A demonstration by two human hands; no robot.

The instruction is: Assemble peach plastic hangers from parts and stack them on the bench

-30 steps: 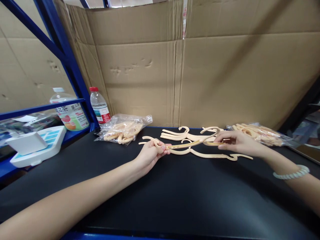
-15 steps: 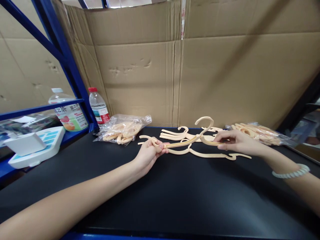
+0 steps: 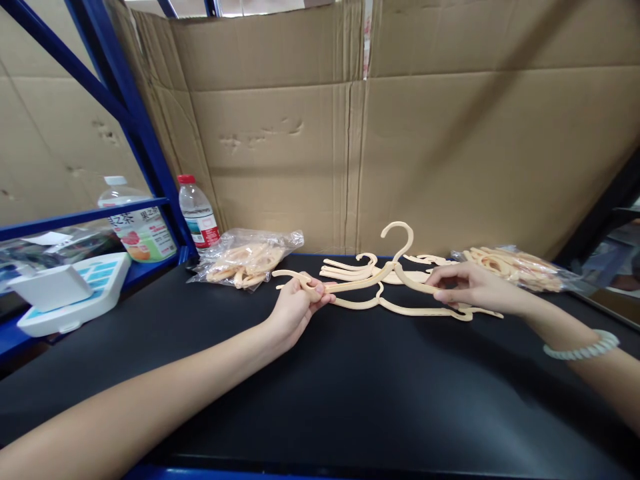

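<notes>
Between my two hands is a cream plastic clothes hanger (image 3: 363, 283), raised a little over the black table with its hook pointing up. My left hand (image 3: 295, 307) is closed around its left end. The fingers of my right hand (image 3: 463, 285) pinch its right arm, whose far end is hidden behind the hand. Just beneath it, a second cream hanger (image 3: 415, 311) lies on the table. Behind the held one rest several more cream hangers (image 3: 345, 269), partly covered by it.
A clear bag of hanger parts (image 3: 245, 261) lies at the back left, another bag (image 3: 520, 267) at the back right. A red-capped bottle (image 3: 200, 217), a larger bottle (image 3: 143, 230) and a white-and-blue plastic tray (image 3: 95, 280) stand left. Cardboard (image 3: 285, 133) walls the back of the black table (image 3: 350, 400).
The held hanger has turned in my hands, so its hook stands more upright and further left. My hands have stayed almost in place.
</notes>
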